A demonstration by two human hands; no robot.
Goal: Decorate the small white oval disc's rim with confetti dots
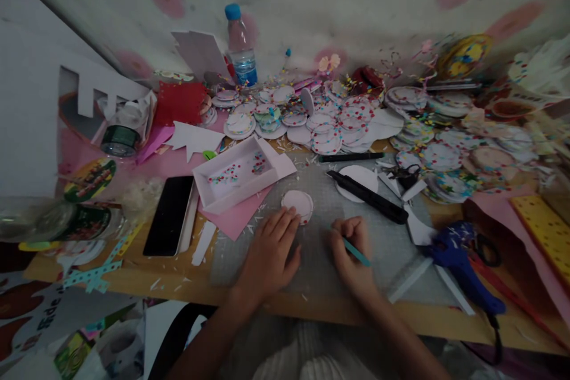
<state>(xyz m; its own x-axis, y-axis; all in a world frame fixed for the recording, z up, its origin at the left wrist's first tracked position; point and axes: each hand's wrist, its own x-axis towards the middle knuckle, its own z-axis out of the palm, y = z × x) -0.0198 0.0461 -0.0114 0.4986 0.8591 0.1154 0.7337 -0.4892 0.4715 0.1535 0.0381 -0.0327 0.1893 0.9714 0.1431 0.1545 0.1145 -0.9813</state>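
Observation:
My left hand [276,244] lies with its fingers stretched out, the fingertips resting on the lower edge of a small white paper disc [298,204] on the grey cutting mat [316,276]. To the right, my right hand [352,249] is closed around a thin teal stick-like tool [357,252]; its tip is hidden by the fingers. Behind my left hand stands a white paper box [243,172] with small coloured confetti pieces inside. A black utility knife [369,195] lies across another white paper disc [356,178], beyond my right hand.
A blue glue gun [465,261] lies at the right, beside paper strips. At the left are a phone [169,217] and plastic bottles. Stacks of decorated paper discs [327,122] line the back, near a water bottle [241,50]. A black pen [351,157] lies before them.

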